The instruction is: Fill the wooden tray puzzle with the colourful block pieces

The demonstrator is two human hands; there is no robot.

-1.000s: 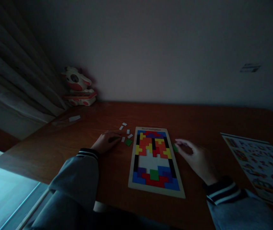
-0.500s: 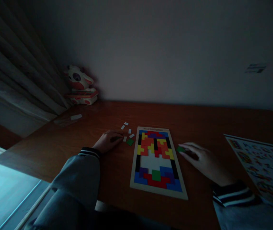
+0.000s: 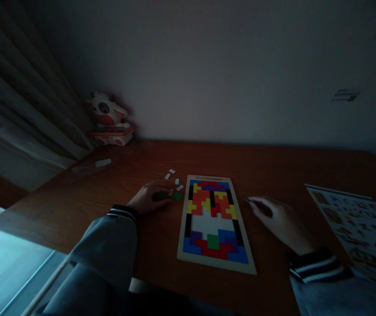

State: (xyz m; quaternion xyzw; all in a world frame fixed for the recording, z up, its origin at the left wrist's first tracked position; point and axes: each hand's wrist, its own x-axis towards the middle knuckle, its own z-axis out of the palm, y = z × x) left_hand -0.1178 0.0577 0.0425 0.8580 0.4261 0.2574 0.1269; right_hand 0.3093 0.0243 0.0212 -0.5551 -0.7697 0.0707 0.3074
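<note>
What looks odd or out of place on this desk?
Nothing is spilled or broken. The puzzle board has an unfilled pale gap in its middle, and small white pieces lie scattered beside the left hand. The room is very dim.

The counter (image 3: 267,169) is reddish-brown wood. The puzzle board (image 3: 211,219) has a pale frame holding blue, red, yellow, orange, purple, black and green blocks around a white gap at its middle. Left of the board lie a green piece (image 3: 177,196) and small white pieces (image 3: 175,179). Both sleeves (image 3: 109,245) are grey with dark cuffs striped white. The toy (image 3: 108,119) at upper left is white and red. The sheet (image 3: 359,224) at right is white with many-coloured patterns.
</note>
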